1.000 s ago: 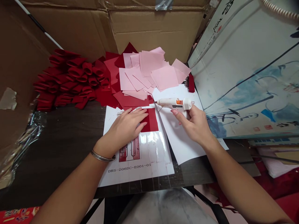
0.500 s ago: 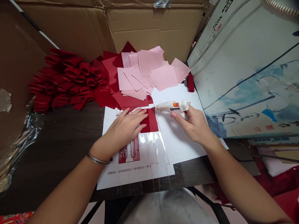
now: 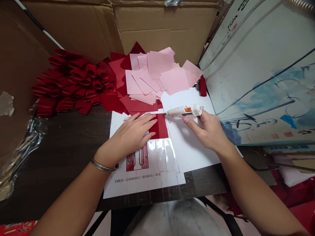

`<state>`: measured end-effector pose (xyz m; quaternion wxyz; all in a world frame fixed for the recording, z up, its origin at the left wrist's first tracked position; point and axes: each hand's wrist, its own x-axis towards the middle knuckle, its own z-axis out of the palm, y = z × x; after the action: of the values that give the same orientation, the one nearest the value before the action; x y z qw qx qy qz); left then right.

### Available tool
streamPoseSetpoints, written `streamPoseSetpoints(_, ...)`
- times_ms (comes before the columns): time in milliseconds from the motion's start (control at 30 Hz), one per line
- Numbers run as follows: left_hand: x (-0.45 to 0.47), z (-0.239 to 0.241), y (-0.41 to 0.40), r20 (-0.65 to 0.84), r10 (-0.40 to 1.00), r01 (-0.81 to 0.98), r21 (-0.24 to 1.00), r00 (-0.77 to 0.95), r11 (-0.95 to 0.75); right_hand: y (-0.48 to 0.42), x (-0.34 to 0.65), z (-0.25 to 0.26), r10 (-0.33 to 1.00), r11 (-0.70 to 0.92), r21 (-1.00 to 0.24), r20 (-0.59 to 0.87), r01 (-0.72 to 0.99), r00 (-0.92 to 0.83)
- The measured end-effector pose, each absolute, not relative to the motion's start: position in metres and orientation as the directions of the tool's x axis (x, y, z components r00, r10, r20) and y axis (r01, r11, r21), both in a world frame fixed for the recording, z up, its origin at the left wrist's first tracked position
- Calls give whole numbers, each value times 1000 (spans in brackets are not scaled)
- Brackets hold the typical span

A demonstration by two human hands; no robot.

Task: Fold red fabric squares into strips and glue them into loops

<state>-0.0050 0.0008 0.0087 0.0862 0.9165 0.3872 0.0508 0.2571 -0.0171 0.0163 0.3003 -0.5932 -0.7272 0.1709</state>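
My left hand (image 3: 131, 132) lies flat, fingers together, on a red fabric piece (image 3: 159, 126) whose left part it covers. That piece rests on a laminated template sheet (image 3: 157, 177) printed DRS-206DC-E001-01. My right hand (image 3: 204, 129) is closed around a white hot glue gun (image 3: 183, 111) with an orange patch. The gun lies nearly level, its metal nozzle just above the fabric's top edge, and it is unclear whether they touch. Beneath the gun lies a white paper sheet (image 3: 187, 137).
Overlapping pink paper squares (image 3: 159, 73) and red fabric sheets (image 3: 136, 105) are piled behind my hands. Folded red fabric pieces (image 3: 73, 83) are heaped at the left on the dark table (image 3: 71, 141). Cardboard (image 3: 162, 29) stands behind, and a painted board (image 3: 261, 88) rises at the right.
The glue gun's nozzle has dropped from its raised position to the fabric's top edge, and the gun now lies nearly level. My left hand stays on the fabric.
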Motion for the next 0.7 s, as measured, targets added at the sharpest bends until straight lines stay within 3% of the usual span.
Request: streamPoseSetpoints(700,-2,8,2,110,678,660,159,727,-734,-24,247,23,972,216,-535,194,817,-129)
